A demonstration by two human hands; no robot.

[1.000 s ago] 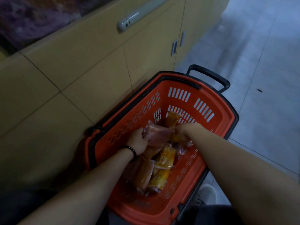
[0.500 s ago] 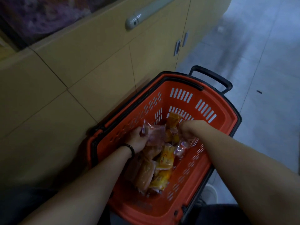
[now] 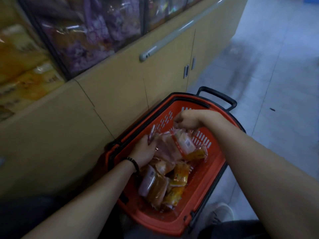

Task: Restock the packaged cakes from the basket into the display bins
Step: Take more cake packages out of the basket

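Observation:
An orange plastic basket [image 3: 203, 197] with a black handle stands on the floor against the cabinet. Several packaged cakes [image 3: 162, 185] in clear and yellow wrappers lie in it. My left hand [image 3: 144, 152], with a black band at the wrist, grips a bunch of packaged cakes [image 3: 174, 147] from the left side. My right hand [image 3: 187, 120] is above the same bunch, its fingers curled and pinching the top edges of the wrappers. The bunch is raised above the loose packs below.
A beige cabinet [image 3: 120, 94] with a long grey rail [image 3: 165, 40] runs along the left. Above it are display bins [image 3: 82, 31] with purple packs behind clear fronts, and yellow packs [image 3: 22, 69] at far left. Grey tiled floor [image 3: 276, 66] lies to the right. A white shoe [image 3: 222, 213] is beside the basket.
Both hands have lifted a bunch of packs up from the pile. The view has tilted up, so the display bins above the cabinet are now visible.

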